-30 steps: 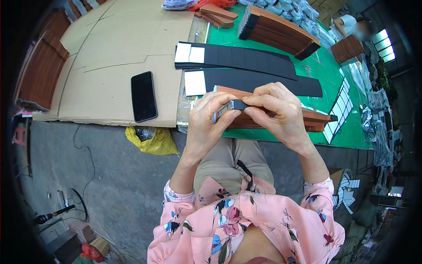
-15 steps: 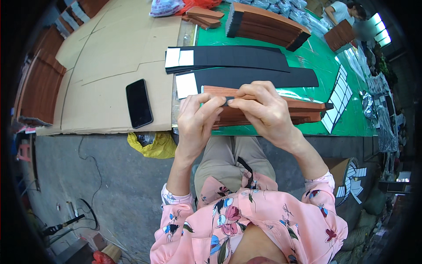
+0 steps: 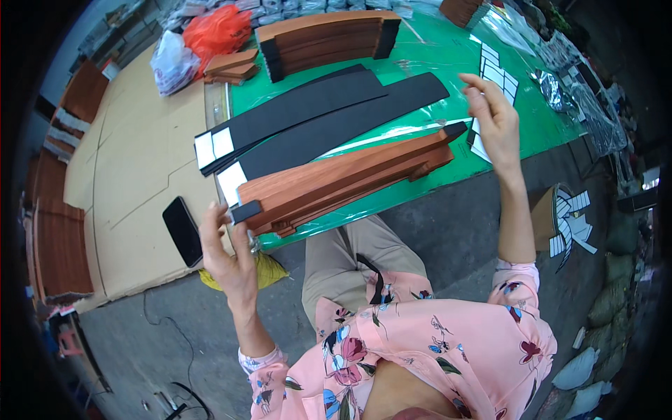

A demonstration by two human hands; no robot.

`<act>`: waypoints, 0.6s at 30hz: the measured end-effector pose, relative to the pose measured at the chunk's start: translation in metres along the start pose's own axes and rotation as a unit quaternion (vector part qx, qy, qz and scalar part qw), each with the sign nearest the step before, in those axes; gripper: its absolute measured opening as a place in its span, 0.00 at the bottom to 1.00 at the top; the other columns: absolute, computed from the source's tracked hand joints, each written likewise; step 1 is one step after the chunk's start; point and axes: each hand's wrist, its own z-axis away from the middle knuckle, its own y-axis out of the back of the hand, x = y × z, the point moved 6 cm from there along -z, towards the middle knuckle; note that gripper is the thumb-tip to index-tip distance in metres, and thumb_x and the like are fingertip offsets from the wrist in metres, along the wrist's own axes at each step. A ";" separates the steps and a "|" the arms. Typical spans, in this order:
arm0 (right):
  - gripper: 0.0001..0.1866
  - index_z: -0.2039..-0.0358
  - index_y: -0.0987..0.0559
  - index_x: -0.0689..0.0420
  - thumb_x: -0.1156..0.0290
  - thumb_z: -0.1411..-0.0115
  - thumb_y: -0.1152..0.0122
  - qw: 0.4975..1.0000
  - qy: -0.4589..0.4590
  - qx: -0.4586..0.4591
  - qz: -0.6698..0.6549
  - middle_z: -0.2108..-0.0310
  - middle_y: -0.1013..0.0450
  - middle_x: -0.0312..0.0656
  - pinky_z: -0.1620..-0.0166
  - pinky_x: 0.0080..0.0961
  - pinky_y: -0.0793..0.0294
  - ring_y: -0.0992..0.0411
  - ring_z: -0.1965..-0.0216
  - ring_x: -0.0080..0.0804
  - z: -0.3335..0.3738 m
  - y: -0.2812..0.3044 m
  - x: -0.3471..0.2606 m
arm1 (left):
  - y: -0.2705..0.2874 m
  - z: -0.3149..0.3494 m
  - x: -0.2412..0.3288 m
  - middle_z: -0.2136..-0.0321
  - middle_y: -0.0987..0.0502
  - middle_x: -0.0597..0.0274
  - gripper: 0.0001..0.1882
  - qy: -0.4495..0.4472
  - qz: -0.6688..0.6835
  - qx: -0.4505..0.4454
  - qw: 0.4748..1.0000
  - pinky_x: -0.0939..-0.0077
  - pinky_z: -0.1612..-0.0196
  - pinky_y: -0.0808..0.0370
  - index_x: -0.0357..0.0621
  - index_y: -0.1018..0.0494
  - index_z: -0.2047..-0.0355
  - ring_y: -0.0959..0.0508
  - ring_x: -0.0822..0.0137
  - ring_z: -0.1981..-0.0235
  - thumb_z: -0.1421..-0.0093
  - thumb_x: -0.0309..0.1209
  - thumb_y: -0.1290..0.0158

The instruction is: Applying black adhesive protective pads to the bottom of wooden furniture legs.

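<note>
A stack of brown wood-grain pieces [image 3: 343, 178] lies slantwise near the table's front edge. A small black patch [image 3: 246, 211] sits on its left end, and a black tip [image 3: 453, 131] caps its right end. My left hand [image 3: 227, 259] is at the patched end, thumb and fingers apart; whether they touch it is unclear. Raised beyond the other end, my right hand [image 3: 495, 122] has its fingers loosely bent and apart, with nothing visible in them. Beside it, partly hidden, lies a sheet of white labels [image 3: 491, 68]. Long black strips [image 3: 350, 122] with white end labels lie behind the stack.
A phone [image 3: 182, 231] lies on the cardboard [image 3: 140, 196] at left. Behind stand a large brown stack with black ends [image 3: 329, 45], an orange-red bag [image 3: 217, 35] and a white bag [image 3: 173, 64]. A box with label offcuts [image 3: 549, 217] is at right below the table.
My hands have parted: the left moved to the stack's left end, the right up toward the label sheet. The black piece between my fingers is gone from them. The view has turned.
</note>
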 end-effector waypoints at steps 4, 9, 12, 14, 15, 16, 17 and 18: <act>0.24 0.58 0.25 0.61 0.53 0.37 0.56 0.964 -0.215 -0.154 0.028 0.75 0.29 0.41 0.73 0.21 0.33 0.33 0.80 0.22 0.015 0.010 0.121 | 0.002 0.004 -0.013 0.72 0.28 0.58 0.15 0.136 -0.074 -0.101 0.983 0.78 0.70 0.32 0.39 0.32 0.53 0.28 0.70 0.73 0.40 0.28 0.54; 0.25 0.59 0.24 0.64 0.52 0.37 0.57 0.905 -0.288 -0.236 -0.209 0.73 0.28 0.38 0.74 0.18 0.32 0.33 0.77 0.20 0.036 -0.026 0.135 | 0.003 0.016 -0.032 0.72 0.26 0.63 0.24 0.265 0.130 -0.148 0.944 0.83 0.73 0.34 0.35 0.31 0.55 0.30 0.77 0.75 0.34 0.44 0.64; 0.17 0.59 0.25 0.64 0.62 0.38 0.51 0.894 -0.247 -0.206 -0.312 0.61 0.28 0.41 0.67 0.18 0.26 0.30 0.69 0.20 0.015 -0.022 0.116 | 0.008 -0.005 -0.016 0.72 0.27 0.63 0.29 0.290 0.107 -0.117 0.944 0.82 0.71 0.34 0.36 0.31 0.54 0.29 0.75 0.75 0.36 0.51 0.67; 0.17 0.58 0.25 0.64 0.63 0.38 0.51 0.902 -0.227 -0.159 -0.330 0.59 0.28 0.41 0.66 0.18 0.26 0.29 0.64 0.21 -0.009 -0.017 0.120 | -0.005 -0.039 -0.016 0.68 0.26 0.59 0.29 0.250 0.131 -0.117 0.952 0.82 0.68 0.32 0.33 0.31 0.54 0.28 0.75 0.70 0.36 0.49 0.65; 0.16 0.57 0.25 0.63 0.65 0.39 0.50 0.895 -0.244 -0.152 -0.341 0.57 0.29 0.41 0.64 0.18 0.27 0.29 0.60 0.22 -0.024 -0.017 0.124 | -0.015 -0.060 -0.011 0.65 0.27 0.58 0.24 0.233 0.055 -0.157 0.958 0.81 0.66 0.32 0.32 0.32 0.53 0.29 0.75 0.70 0.35 0.42 0.64; 0.16 0.54 0.27 0.62 0.67 0.40 0.49 0.909 -0.219 -0.137 -0.328 0.56 0.29 0.40 0.57 0.22 0.30 0.31 0.57 0.22 -0.043 -0.018 0.137 | -0.034 -0.080 -0.016 0.63 0.28 0.58 0.20 0.245 0.110 -0.140 0.953 0.82 0.67 0.33 0.33 0.33 0.52 0.29 0.75 0.69 0.36 0.36 0.60; 0.18 0.53 0.28 0.61 0.66 0.40 0.49 0.912 -0.215 -0.125 -0.327 0.55 0.30 0.39 0.54 0.23 0.32 0.32 0.55 0.23 -0.063 -0.024 0.147 | -0.050 -0.099 -0.028 0.61 0.27 0.58 0.19 0.244 0.104 -0.139 0.954 0.82 0.64 0.32 0.33 0.34 0.50 0.28 0.74 0.66 0.38 0.33 0.57; 0.19 0.51 0.29 0.61 0.66 0.41 0.49 0.916 -0.211 -0.112 -0.323 0.54 0.30 0.38 0.51 0.25 0.35 0.33 0.54 0.23 -0.083 -0.030 0.155 | -0.071 -0.122 -0.027 0.59 0.28 0.56 0.22 0.240 0.121 -0.151 0.951 0.81 0.59 0.31 0.33 0.37 0.48 0.27 0.72 0.62 0.39 0.33 0.55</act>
